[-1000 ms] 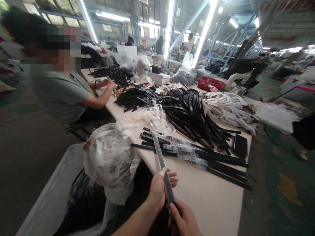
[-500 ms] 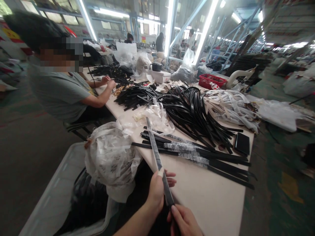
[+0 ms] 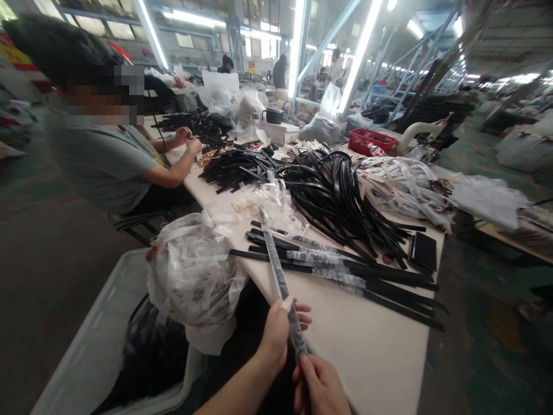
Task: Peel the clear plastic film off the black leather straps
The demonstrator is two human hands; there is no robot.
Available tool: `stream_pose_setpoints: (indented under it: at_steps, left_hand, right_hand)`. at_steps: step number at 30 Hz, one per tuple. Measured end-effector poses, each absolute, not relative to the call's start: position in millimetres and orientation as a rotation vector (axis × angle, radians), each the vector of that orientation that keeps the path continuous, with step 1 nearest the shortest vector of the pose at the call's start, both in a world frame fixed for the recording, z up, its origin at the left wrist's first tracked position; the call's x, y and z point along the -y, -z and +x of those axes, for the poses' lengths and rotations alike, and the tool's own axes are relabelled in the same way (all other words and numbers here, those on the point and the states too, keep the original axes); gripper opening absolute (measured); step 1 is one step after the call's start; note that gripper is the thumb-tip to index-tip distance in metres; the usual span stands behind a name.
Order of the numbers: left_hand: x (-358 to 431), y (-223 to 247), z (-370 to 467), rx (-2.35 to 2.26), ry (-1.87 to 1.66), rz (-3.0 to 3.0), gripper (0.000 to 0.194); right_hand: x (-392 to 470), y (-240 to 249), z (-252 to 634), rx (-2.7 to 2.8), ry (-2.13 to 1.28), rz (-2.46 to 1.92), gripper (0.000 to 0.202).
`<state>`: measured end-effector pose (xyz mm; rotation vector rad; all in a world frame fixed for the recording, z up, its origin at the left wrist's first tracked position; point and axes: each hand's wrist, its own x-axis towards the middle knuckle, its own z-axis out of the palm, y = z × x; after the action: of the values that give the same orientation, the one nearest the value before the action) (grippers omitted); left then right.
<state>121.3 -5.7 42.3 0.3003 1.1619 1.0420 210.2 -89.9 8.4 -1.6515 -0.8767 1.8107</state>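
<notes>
A long black strap in a clear plastic sleeve (image 3: pixel 276 264) slants from the middle of the table down to my body. My left hand (image 3: pixel 280 325) is closed around it, thumb on top, with some fingertips showing past its right side. Lower down, my right hand (image 3: pixel 320 377) pinches the strap near the sleeve's lower end, where the plastic looks wrinkled. Beyond my hands lie several black straps (image 3: pixel 401 295) with crumpled clear plastic (image 3: pixel 341 276) around their middles.
A big heap of black straps (image 3: pixel 332 190) covers the table's middle (image 3: pixel 367 357). Left of my arms stands a white bin (image 3: pixel 82 346) with a bundled white bag (image 3: pixel 194 282) at its edge. A black phone-like object (image 3: pixel 423 252) lies near the right edge. A co-worker (image 3: pixel 103 138) sits at left.
Plastic between my hands looks more wrinkled, and my right hand has shifted slightly upward and left. My left hand keeps its hold. The co-worker's hands have moved a little.
</notes>
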Motion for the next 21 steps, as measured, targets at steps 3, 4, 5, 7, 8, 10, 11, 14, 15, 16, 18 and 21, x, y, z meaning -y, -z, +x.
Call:
stream_pose_setpoints:
  at_steps: [3, 4, 5, 7, 8, 10, 11, 14, 15, 16, 18, 21]
  left_hand:
    - [16.9, -33.8, 130.3, -1.166, -0.950, 0.329, 0.025]
    - [24.7, -29.5, 133.7, -1.178, -0.939, 0.332, 0.028]
    - [33.2, -25.3, 136.3, -1.193, -0.934, 0.339, 0.031]
    - [48.7, -19.6, 138.2, -1.220, -0.920, 0.362, 0.036]
    - [54.2, -18.8, 137.4, -1.228, -0.907, 0.372, 0.038]
    - [56.8, -21.8, 133.1, -1.229, -0.848, 0.375, 0.039]
    - [53.2, -25.3, 130.2, -1.210, -0.804, 0.362, 0.039]
    - [25.6, -39.4, 121.8, -1.119, -0.797, 0.294, 0.035]
    - [14.9, -43.7, 120.5, -1.105, -0.851, 0.276, 0.032]
    - [6.3, -46.8, 120.6, -1.107, -0.915, 0.273, 0.028]
    - [1.1, -47.9, 125.0, -1.139, -1.008, 0.289, 0.024]
    - [23.5, -38.4, 136.4, -1.190, -1.014, 0.338, 0.026]
  right_hand:
    - [84.5, -15.0, 208.0, 0.896, -1.704, -1.675, 0.077]
    - [82.4, -16.8, 207.9, 0.924, -1.673, -1.666, 0.075]
    - [80.6, -17.9, 208.1, 0.950, -1.652, -1.653, 0.074]
    - [78.6, -17.5, 208.8, 0.973, -1.648, -1.627, 0.071]
    - [78.3, -16.5, 209.0, 0.962, -1.652, -1.624, 0.071]
    - [79.0, -14.5, 208.5, 0.930, -1.629, -1.633, 0.071]
    - [79.8, -14.2, 207.7, 0.923, -1.607, -1.633, 0.071]
    - [82.2, -17.8, 203.6, 0.939, -1.580, -1.627, 0.070]
    - [82.3, -20.5, 202.1, 0.944, -1.589, -1.630, 0.069]
    - [81.8, -23.6, 201.0, 0.942, -1.602, -1.639, 0.070]
    - [78.7, -29.9, 200.4, 0.936, -1.604, -1.662, 0.069]
    - [71.0, -35.8, 204.8, 0.999, -1.492, -1.668, 0.067]
